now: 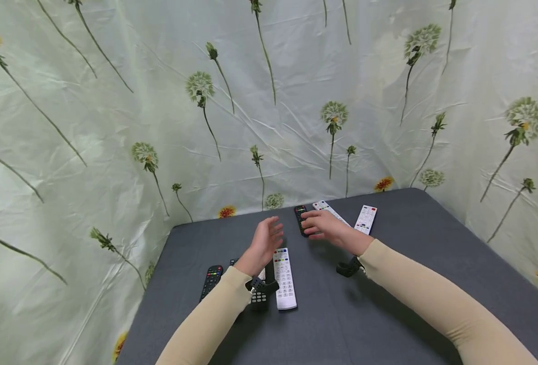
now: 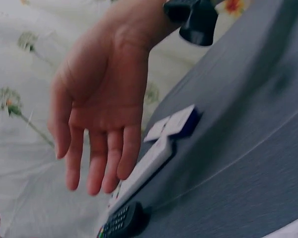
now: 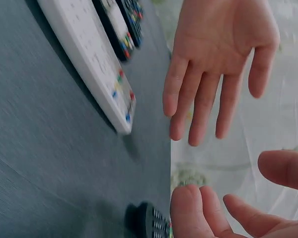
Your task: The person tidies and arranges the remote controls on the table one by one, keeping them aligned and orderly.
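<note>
Both hands hover above the dark table, holding nothing, palms facing inward. My left hand (image 1: 265, 239) is raised over the top end of a white remote control (image 1: 284, 279), fingers extended; the right wrist view shows this hand (image 3: 223, 64) with its fingers spread. My right hand (image 1: 325, 226) is near a black remote control (image 1: 300, 219), its fingers loosely bent in the head view. In the left wrist view the right hand (image 2: 107, 104) shows its open palm. Beside it lie a white remote (image 1: 327, 208) and a shorter white remote (image 1: 366, 217), both partly covered by the right hand or wrist.
Left of the white remote lies a black remote (image 1: 211, 279) with coloured buttons, and a dark remote (image 1: 258, 298) is partly hidden under the left wrist. A dark grey cloth covers the table (image 1: 342, 324). Behind it hangs a pale curtain (image 1: 296, 137) with a dandelion print.
</note>
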